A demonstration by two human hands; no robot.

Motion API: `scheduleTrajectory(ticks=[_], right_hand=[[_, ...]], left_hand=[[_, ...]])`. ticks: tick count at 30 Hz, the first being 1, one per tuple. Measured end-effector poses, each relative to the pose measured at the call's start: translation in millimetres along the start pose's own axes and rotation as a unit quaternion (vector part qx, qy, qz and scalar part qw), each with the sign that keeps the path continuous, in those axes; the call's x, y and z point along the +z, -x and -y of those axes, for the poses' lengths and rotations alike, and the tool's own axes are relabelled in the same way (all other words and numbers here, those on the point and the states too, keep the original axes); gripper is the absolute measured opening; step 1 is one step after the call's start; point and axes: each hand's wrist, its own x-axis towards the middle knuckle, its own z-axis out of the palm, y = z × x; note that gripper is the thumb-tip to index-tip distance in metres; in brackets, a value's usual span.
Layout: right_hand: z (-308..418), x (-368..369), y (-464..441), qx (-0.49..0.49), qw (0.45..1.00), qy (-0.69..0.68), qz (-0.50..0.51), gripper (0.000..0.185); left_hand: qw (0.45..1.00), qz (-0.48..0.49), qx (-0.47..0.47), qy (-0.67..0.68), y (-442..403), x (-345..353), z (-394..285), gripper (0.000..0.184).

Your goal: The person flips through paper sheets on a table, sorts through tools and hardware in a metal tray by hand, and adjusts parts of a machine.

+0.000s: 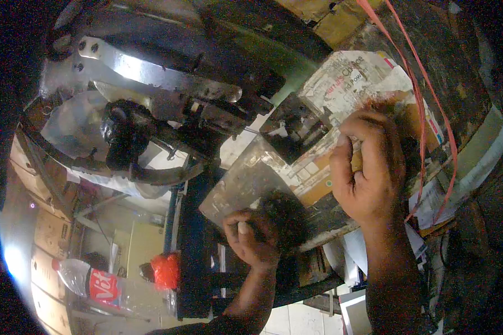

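Note:
My left hand [252, 239] is at the near edge of a smooth grey-brown plate [240, 187], its fingers curled in and thumb against them. My right hand [370, 164] is over a worn sheet of printed cardboard [341, 78], with the fingers bent and the thumb pressed toward the forefinger. Whatever either hand may hold is hidden or too small to make out. Between the hands and a dark machine [207, 120] lies a dark square recess with metal parts [296, 125]. A bright metal bar [151, 72] runs along the machine.
Thin pink cords [422, 106] hang at the right, near my right hand. A clear bottle with a red label [103, 287] and a red plastic bag [166, 271] are at the lower left. Cartons [51, 231] are stacked at the far left. Papers [430, 201] lie beyond the right forearm.

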Motion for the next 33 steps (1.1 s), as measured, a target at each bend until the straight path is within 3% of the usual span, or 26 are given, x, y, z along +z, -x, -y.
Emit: scheduleTrajectory(ticks=[4,7,8,11,14,17,18,19,21,23,25,28,33], right_hand=[[-0.5,-0.2,2.3,0.01,1.0,-0.001,0.004,0.017],[3.8,1.1,4.3,0.02,0.999,0.021,0.014,0.018],[5.9,1.8,4.8,0.041,0.999,-0.006,0.015,0.018],[6.1,1.6,5.7,0.065,0.997,-0.016,0.033,0.024],[0.8,5.5,7.8,0.035,0.998,0.05,0.014,0.023],[6.4,5.9,8.9,0.051,0.995,0.078,0.023,0.022],[5.3,5.4,6.6,0.028,0.996,0.082,0.03,0.021],[7.3,6.4,10.8,0.089,0.992,0.067,0.055,0.019],[-0.3,11.2,13.8,0.045,0.995,0.076,0.044,0.018],[-8.4,14.1,21.2,0.033,0.995,0.073,0.061,0.018],[-13.2,11.1,23.0,0.014,0.994,0.09,0.063,0.019],[-26.5,11.4,38.3,0.137,0.988,0.045,0.056,0.028],[-14.0,11.7,29.2,0.057,0.989,0.113,0.072,0.027]], left_hand=[[1.0,0.014,-0.025,0.006,2.9,-0.5,-4.5,0.023],[0.997,-0.002,0.051,-0.055,0.6,-5.7,-0.6,0.02],[0.999,-0.026,-0.019,-0.026,1.1,2.3,-13.3,0.018],[0.998,-0.009,0.025,-0.064,4.5,-9.9,0.5,0.015],[0.998,0.03,-0.044,0.014,4.6,2.5,-16.7,0.009],[0.998,0.016,-0.053,-0.028,7.0,-4.9,-13.1,0.008],[0.997,0.039,0.007,-0.063,2.1,-3.2,-14.5,0.009],[0.995,0.051,0.018,-0.086,1.1,-5.7,-14.1,0.01],[0.987,0.073,0.013,-0.139,3.7,-16.2,-11.4,0.013],[0.988,0.087,-0.044,-0.116,3.8,-18.3,-11.5,0.015],[0.989,0.09,-0.033,-0.11,2.3,-16.8,-10.8,0.016],[0.988,0.109,-0.028,-0.11,-2.6,-16.4,-15.9,0.017],[0.983,0.124,-0.062,-0.116,-2.7,-18.9,-14.1,0.017]])
